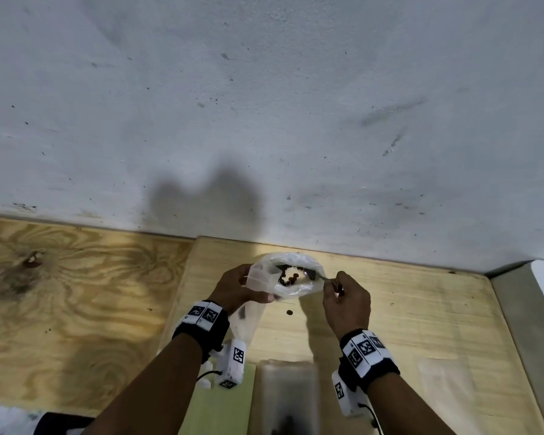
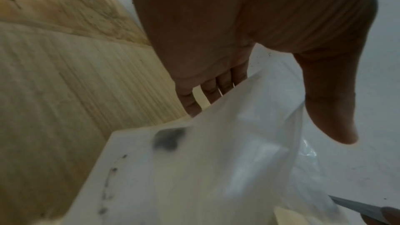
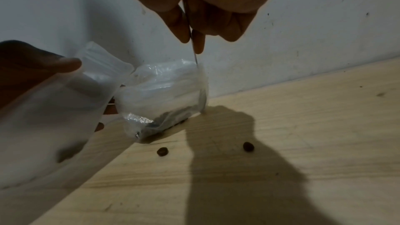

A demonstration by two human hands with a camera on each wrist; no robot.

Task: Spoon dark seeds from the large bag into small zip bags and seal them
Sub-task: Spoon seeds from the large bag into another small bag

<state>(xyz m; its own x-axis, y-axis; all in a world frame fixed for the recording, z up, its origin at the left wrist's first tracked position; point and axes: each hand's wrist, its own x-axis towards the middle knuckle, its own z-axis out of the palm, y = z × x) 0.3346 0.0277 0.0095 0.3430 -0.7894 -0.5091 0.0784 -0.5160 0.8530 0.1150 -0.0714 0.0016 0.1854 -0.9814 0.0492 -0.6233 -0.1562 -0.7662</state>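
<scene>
Right hand [image 1: 346, 301], spoon [image 3: 195, 61] in large bag [image 1: 299, 285].

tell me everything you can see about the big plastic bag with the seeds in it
The large bag is thin, crinkled clear plastic, standing open-mouthed on the wooden table against the wall. Dark seeds lie at its bottom. The spoon, pinched by the right hand, reaches inside; the left hand holds a small zip bag beside it.

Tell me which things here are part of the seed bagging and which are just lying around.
In use: large bag, seeds, spoon, small bag, left hand, right hand.
Lying about: spilled seeds, green sheet, wooden boards.
</scene>
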